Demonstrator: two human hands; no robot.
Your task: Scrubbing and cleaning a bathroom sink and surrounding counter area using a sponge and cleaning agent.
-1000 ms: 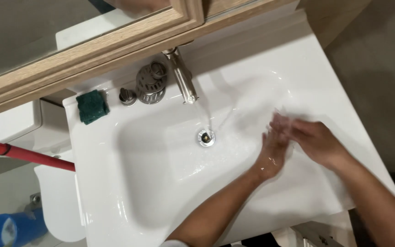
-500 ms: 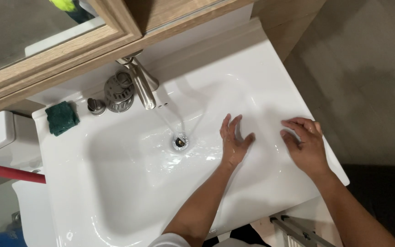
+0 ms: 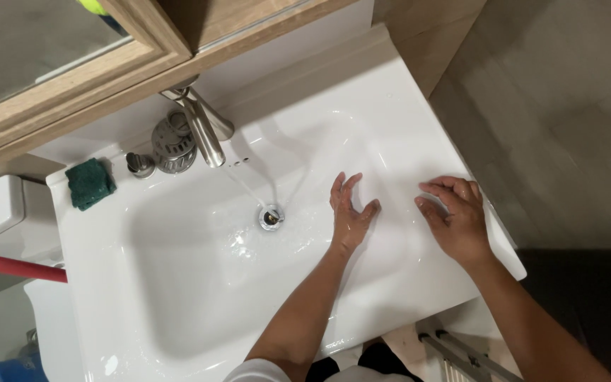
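Observation:
My left hand (image 3: 350, 211) hovers wet over the white sink basin (image 3: 178, 283), fingers spread, just right of the drain (image 3: 271, 217). It holds nothing. My right hand (image 3: 455, 217) is apart from it, over the sink's right rim, fingers loosely curled and empty. A metal faucet (image 3: 203, 129) at the back runs a thin stream of water toward the drain.
A green scrub pad (image 3: 90, 183) lies on the sink's back left corner, beside a small metal plug (image 3: 139, 165) and a round metal strainer (image 3: 173, 144). A wood-framed mirror (image 3: 51, 56) hangs above. A red handle (image 3: 12, 265) crosses at the left. Grey tiled floor lies to the right.
One second ago my hands were rubbing together over the basin. They have since separated, the right one moving out to the sink's right rim. The view has shifted.

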